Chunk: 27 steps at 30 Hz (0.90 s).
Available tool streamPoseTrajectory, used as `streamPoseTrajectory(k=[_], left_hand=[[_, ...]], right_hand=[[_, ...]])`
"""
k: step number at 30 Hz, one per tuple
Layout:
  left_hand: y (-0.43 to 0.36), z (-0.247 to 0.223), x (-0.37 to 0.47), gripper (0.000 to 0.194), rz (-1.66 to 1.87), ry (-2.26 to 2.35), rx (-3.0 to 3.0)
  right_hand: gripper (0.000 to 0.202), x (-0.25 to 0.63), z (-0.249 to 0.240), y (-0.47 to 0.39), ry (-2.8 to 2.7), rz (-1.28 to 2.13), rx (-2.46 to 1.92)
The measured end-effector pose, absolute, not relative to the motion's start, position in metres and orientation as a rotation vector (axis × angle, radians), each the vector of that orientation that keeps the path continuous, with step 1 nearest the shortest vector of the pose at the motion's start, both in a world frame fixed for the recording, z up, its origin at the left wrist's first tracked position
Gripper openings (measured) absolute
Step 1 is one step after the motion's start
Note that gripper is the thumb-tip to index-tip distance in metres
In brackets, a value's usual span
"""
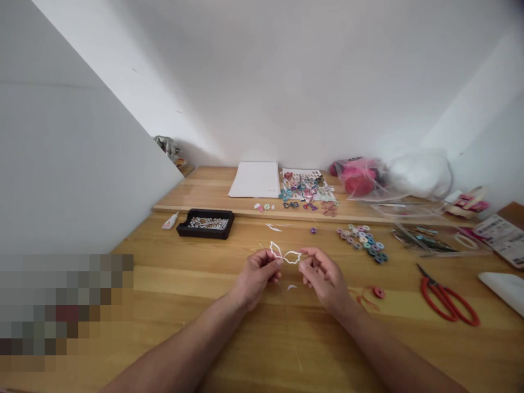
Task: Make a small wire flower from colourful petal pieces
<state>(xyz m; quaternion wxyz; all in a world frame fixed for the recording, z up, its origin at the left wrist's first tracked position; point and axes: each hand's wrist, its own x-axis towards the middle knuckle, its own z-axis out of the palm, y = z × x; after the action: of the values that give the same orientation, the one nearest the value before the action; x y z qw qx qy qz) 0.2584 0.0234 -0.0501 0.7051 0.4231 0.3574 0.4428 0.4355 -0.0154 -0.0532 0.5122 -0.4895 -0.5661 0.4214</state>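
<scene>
A small white wing-shaped outline piece (292, 257), with two scalloped open loops meeting in the middle, is held up over the wooden table. My left hand (262, 273) is closed, pinching it near the centre between thumb and fingers. At the right loop's outer edge, my right hand (321, 275) is closed with its fingertips against the piece. A thin pale thread or wire hangs below my left fingers. On the tabletop between my hands lies a small white curved scrap (292, 287). More white cut pieces (273, 227) rest just beyond.
At left stand a black tray (204, 235) of beads and a small glue bottle (170, 221). Colourful thread bobbins (362, 238), a loose red bobbin (379, 292) and red-handled scissors (446, 297) lie rightward. White paper (255, 179) and butterfly-like ornaments (305, 188) occupy the raised back shelf.
</scene>
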Motion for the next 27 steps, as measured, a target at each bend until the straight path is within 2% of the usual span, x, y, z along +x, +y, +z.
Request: streamPoseTrajectory(k=[10,27], left_hand=[[0.0244,-0.0550,0.2583,0.031,0.963,0.807,0.969],[0.0257,-0.0489,0.2566,0.031,1.072,0.813,0.941]], right_hand=[[0.031,0.4324,-0.0497,-0.0136,-1.372,1.124,-1.145],[0.028,0.4339,-0.0577,-0.0063,-1.326,1.101,-1.227]])
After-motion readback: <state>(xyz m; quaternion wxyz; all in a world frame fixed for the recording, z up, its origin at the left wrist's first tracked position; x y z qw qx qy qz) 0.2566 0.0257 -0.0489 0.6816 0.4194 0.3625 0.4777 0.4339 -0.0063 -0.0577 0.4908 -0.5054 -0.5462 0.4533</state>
